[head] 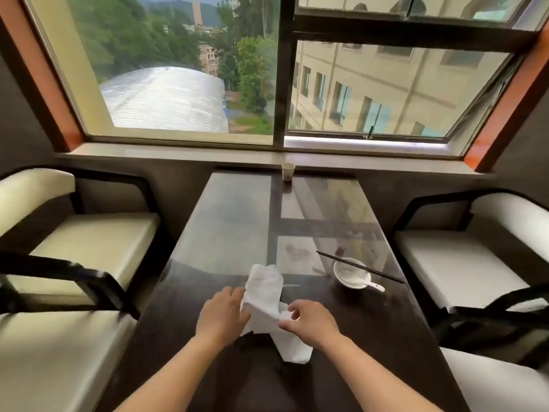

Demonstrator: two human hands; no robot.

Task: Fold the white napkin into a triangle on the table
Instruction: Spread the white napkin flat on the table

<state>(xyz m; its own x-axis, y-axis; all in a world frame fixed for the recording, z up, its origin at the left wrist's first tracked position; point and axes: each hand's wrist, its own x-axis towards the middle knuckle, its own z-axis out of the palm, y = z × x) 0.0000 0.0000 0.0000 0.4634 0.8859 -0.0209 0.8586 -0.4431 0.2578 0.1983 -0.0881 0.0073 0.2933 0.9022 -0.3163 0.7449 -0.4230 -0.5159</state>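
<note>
A: Item one, left hand (223, 315)?
B: Bare forearm enters from the lower edge and angles up toward the centre. Palm down, back of the hand facing the camera, fingers extended forward and slightly spread, fingertips resting on the napkin (267, 301).

A: Item two, right hand (309, 322)?
B: Bare forearm enters from the lower right and angles up and inward. Palm down, fingers curled, thumb and forefinger pinched on a fold of the napkin.

A: Spacing?
B: Hands near each other, not touching.
</note>
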